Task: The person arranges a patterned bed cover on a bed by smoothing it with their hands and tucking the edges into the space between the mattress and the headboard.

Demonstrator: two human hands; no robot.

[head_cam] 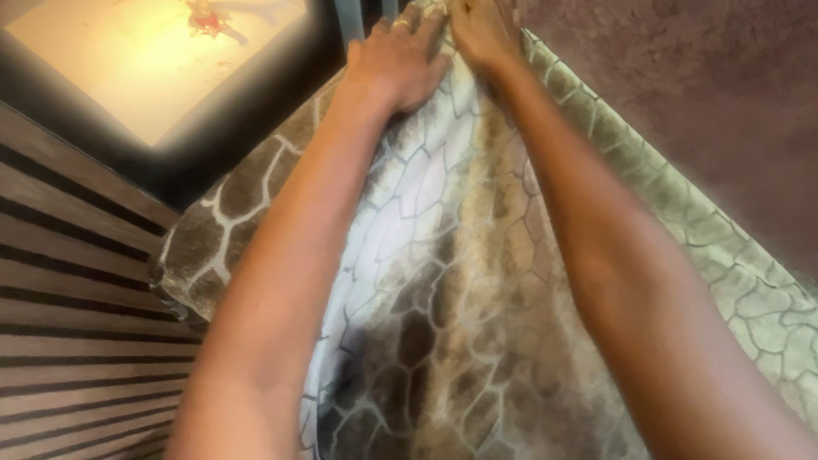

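A large cloth (460, 281) with a brown, beige and white cracked-stone pattern lies spread in front of me, like a bed cover or pillow cover. Both my arms reach forward over it. My left hand (399, 64) wears a ring and grips a bunched fold of the cloth at its far end. Right beside it, my right hand (484, 32) pinches the same far edge, its fingers partly cut off by the top of the view.
A slatted wooden panel (68, 324) with dark stripes runs along the left. A brightly lit pale surface (145, 60) with a red mark glows at the upper left. A brownish textured carpet or wall (707, 102) fills the upper right.
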